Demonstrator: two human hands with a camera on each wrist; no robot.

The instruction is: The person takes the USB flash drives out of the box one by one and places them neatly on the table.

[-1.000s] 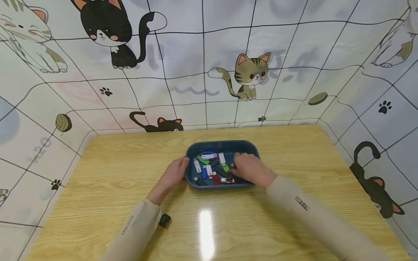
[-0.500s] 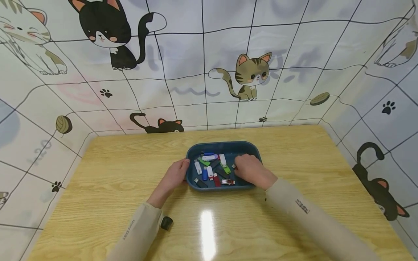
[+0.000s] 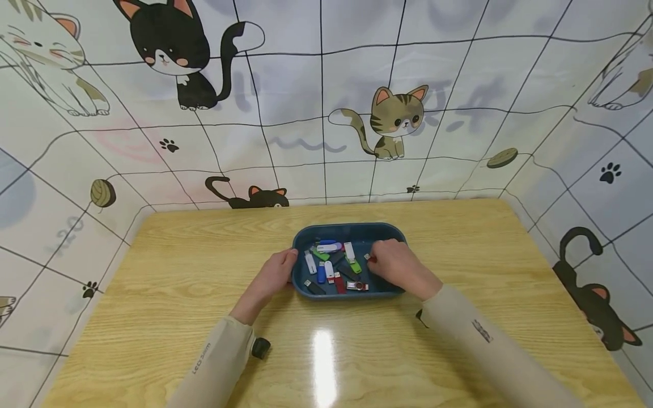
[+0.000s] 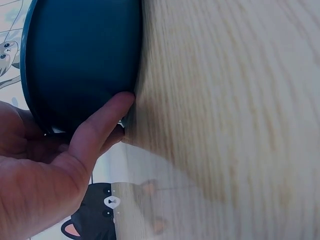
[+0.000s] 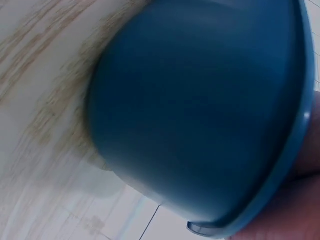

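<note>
A dark blue tray (image 3: pixel 352 297) rests on the table, with several USB sticks (image 3: pixel 329 247) in white, blue, green, red and black spread over its left and middle part. My left hand (image 3: pixel 270 277) grips the tray's left end; in the left wrist view a finger (image 4: pixel 102 122) lies along its outer wall (image 4: pixel 85 60). Inside the right end of the tray, my right hand (image 3: pixel 400 266) has curled fingers and pinches a USB stick (image 3: pixel 367 257), of which only the metal plug shows. In the right wrist view the tray's wall (image 5: pixel 195 115) hides most of that hand (image 5: pixel 290 210).
The wooden table (image 3: pixel 204 238) surrounds the tray and carries a bright light reflection in front. Behind it and at both sides hangs a cat-patterned cloth (image 3: pixel 296 102). A black wrist device (image 3: pixel 261 348) sits at my left sleeve.
My right wrist has shifted slightly right, and a black piece below that sleeve now shows more. My left hand keeps its grip on the tray, and the loose USB sticks lie as before.
</note>
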